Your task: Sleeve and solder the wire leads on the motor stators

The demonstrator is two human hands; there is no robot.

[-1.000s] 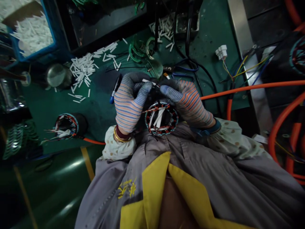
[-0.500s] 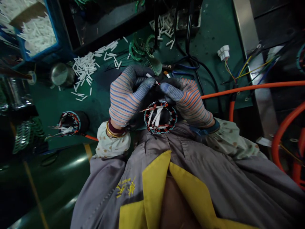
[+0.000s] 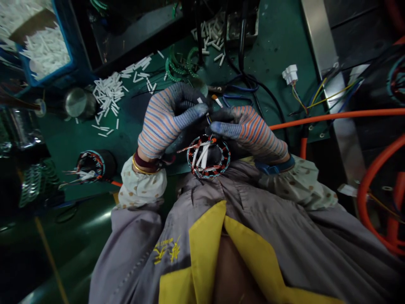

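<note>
Wire-wound ring (image 3: 226,158) sits at the near side of the tabletop (image 3: 268,55), close against the grey jacket (image 3: 196,198), its wound end upward; whether the bench edge or the lap bears it, I cannot tell. That spot probably suits fine work, since both forearms can come in from the sides. The hands are near each other but apart, just beyond its far rim. Left hand (image 3: 172,116) pinches one white sleeve (image 3: 200,100) between thumb and finger, likely because so small a tube needs a fingertip grip. Right hand (image 3: 240,124) is clamped on a thin wire (image 3: 209,119), seemingly to steady it near the sleeve.

Counted, three wound rings show: this one, a second ring (image 3: 103,166) on its side at the left, and a third ring (image 3: 397,80) cut off at the right. About three white tubes (image 3: 204,155) lie across the near ring's mouth. One blue bin (image 3: 71,57), one round tin (image 3: 76,103) and one white connector (image 3: 290,74) are clear. Loose sleeves form two scatters, a left heap (image 3: 109,93) and a far heap (image 3: 209,30), both too many to count; the left one probably lies there for easy reach.
</note>
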